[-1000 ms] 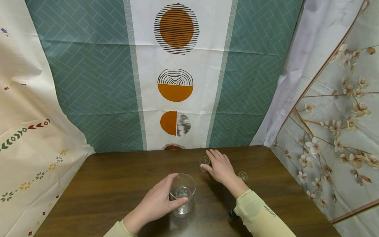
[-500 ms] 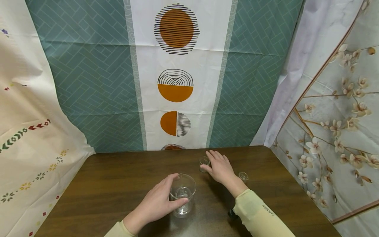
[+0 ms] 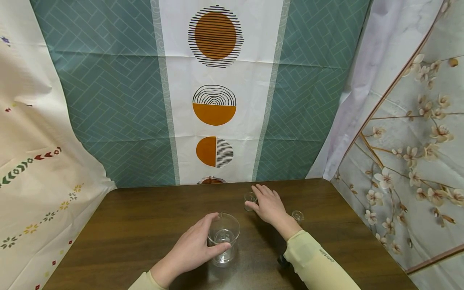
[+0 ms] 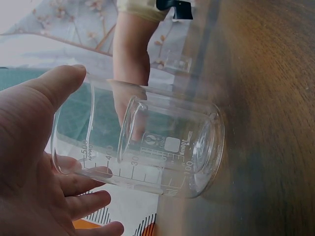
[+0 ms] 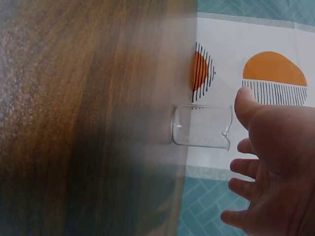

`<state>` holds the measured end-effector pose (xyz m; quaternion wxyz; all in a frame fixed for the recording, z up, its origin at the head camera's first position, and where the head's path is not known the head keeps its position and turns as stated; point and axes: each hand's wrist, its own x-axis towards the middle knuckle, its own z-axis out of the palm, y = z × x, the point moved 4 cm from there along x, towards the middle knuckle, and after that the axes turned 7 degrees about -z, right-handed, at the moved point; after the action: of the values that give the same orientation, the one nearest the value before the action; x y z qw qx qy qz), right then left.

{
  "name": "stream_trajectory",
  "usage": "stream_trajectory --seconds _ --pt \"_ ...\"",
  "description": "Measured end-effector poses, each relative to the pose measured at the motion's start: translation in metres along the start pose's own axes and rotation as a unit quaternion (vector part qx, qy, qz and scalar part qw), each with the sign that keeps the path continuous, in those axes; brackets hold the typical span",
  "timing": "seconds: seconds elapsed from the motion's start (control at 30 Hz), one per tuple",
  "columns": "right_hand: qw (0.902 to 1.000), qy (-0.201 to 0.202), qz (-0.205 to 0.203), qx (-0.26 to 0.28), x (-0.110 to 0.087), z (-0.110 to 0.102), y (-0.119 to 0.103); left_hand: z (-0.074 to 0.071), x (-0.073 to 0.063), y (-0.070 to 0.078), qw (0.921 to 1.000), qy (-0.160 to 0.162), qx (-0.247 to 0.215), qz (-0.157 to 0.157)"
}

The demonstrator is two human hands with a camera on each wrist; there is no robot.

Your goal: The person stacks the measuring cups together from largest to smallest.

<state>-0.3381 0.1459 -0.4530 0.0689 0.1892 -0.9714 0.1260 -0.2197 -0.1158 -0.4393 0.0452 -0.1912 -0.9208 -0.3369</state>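
Note:
A large clear glass beaker [image 3: 229,225] stands upright on the table, a smaller beaker [image 4: 167,130] with printed marks nested inside it. My left hand [image 3: 197,245] grips the large one near its rim, thumb on the near side and fingers on the far side. Farther back, my right hand [image 3: 269,204] is beside a small beaker [image 5: 204,127], its thumb and spread fingers close to the rim, relaxed and not closed on the glass. Behind the right wrist stands a tiny beaker [image 3: 298,216], partly hidden by the arm in the head view.
The brown wooden table [image 3: 145,217] reaches back to a hanging green and white patterned cloth [image 3: 119,100]. A floral curtain [image 3: 417,169] hangs along the right side, and a cream cloth [image 3: 43,169] along the left.
The right forearm has shifted very slightly left. Both hands and the beakers otherwise hold their places.

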Motion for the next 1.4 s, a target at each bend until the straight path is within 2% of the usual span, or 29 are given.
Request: stream_trajectory --seconds 0.33,0.8,1.4 --pt "0.9999 -0.008 0.007 -0.003 0.0026 0.0015 0.0027 -0.0001 -0.0003 -0.0009 1.0 0.0 0.0 0.001" --pt "0.9999 -0.008 0.005 -0.005 0.003 0.0037 0.0039 0.0017 0.0008 -0.0029 0.9998 -0.017 0.0 -0.014" --pt "0.9997 -0.018 0.011 -0.007 0.0059 0.0068 0.0057 0.0016 0.0 -0.002 0.9999 -0.011 -0.009 -0.005"
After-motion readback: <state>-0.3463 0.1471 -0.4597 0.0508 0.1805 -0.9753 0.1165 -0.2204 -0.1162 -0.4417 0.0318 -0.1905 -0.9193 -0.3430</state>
